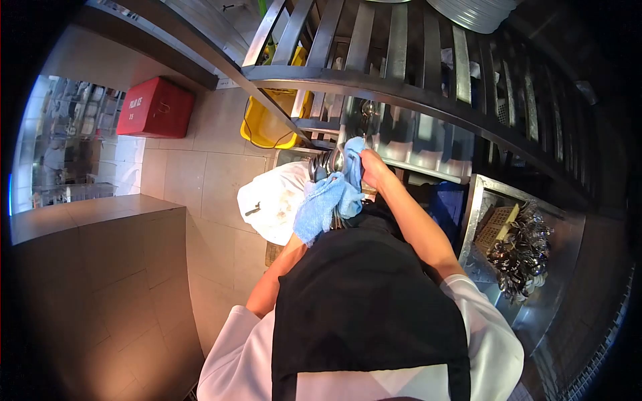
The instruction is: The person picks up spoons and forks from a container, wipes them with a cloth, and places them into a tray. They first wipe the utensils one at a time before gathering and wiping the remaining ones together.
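A light blue cloth hangs between my two hands, in front of the black apron. My right hand is closed on the cloth's upper end, beside the dark rounded ends of several spoons. The lower part of the cloth covers my left hand, so its fingers are hidden; only the wrist shows below. The spoons lie bunched just above the cloth, and whether my left hand holds them cannot be made out. A white cloth or bag with brownish stains lies to the left of the blue cloth.
A slatted metal rack spans the top. Below it are a yellow tub and a grey tray. At right, a metal basin holds a beige basket and piled cutlery. A red box stands at left.
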Demonstrator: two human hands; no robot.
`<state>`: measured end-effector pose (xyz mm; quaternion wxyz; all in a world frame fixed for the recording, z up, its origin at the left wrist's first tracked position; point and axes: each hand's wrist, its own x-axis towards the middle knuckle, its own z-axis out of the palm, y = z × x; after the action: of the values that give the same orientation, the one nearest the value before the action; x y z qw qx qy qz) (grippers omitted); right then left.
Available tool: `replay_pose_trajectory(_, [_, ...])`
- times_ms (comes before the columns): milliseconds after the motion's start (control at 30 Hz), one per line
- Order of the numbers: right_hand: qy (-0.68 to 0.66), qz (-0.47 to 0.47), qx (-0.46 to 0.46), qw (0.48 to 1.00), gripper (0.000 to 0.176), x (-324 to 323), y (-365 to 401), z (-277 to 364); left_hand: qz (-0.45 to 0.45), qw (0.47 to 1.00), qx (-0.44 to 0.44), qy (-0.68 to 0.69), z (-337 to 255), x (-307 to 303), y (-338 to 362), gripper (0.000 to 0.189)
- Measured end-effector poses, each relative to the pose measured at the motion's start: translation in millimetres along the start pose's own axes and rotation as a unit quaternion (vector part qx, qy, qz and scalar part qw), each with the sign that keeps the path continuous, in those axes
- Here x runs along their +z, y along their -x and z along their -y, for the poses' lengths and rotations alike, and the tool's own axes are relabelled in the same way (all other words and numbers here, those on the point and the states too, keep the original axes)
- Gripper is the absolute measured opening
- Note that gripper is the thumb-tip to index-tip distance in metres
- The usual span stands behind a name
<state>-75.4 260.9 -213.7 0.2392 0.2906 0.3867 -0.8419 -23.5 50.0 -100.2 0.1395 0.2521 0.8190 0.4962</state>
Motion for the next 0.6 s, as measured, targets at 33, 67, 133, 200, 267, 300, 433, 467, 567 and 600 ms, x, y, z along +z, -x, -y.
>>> replay_pose_trajectory(33, [0.002, -0.013, -0.011, 1.0, 0.024, -1.4, -4.7, 1.7, 0.0, 0.999, 0.023, -0.035, -0.8, -1.6, 0.0, 0.029])
replay_pose_trajectory(67, [0.003, -0.009, -0.013, 1.0, 0.024, 7.4, 4.4, 7.0, -0.002, 0.997, 0.045, -0.059, -0.1, -3.3, 0.1, 0.029])
replay_pose_trajectory(133, [0.038, 0.017, -0.055, 0.998, 0.022, 29.3, 47.7, 11.8, -0.002, 0.995, 0.057, -0.079, 0.9, -5.2, 1.7, 0.029])
replay_pose_trajectory(200, [0.059, 0.018, -0.125, 0.99, 0.021, 41.4, 58.5, -1.5, -0.001, 0.994, 0.062, -0.087, 2.2, -6.4, 0.6, 0.029])
replay_pose_trajectory(267, [0.157, 0.006, -0.242, 0.957, 0.026, 48.8, 53.9, -4.5, 0.004, 0.994, 0.066, -0.09, 2.7, -7.2, -1.7, 0.029])
replay_pose_trajectory(300, [0.155, 0.002, -0.244, 0.957, 0.026, 45.2, 49.5, 0.6, 0.006, 0.993, 0.071, -0.091, 2.4, -6.2, -2.9, 0.029])
replay_pose_trajectory(433, [0.129, -0.059, -0.186, 0.972, 0.027, 41.4, 51.4, 8.7, 0.018, 0.992, 0.079, -0.097, 0.6, -4.7, -7.5, 0.029])
replay_pose_trajectory(467, [0.059, -0.083, -0.207, 0.973, 0.025, 45.8, 58.6, 5.5, 0.019, 0.992, 0.082, -0.098, 0.0, -4.3, -8.5, 0.029])
replay_pose_trajectory(567, [0.0, -0.103, -0.211, 0.972, 0.021, 49.5, 73.3, 0.3, 0.022, 0.991, 0.083, -0.101, -0.3, -2.6, -8.1, 0.029])
replay_pose_trajectory(600, [0.118, -0.104, -0.216, 0.964, 0.021, 41.4, 69.9, -1.8, 0.025, 0.991, 0.085, -0.101, -0.7, -2.1, -8.1, 0.029])
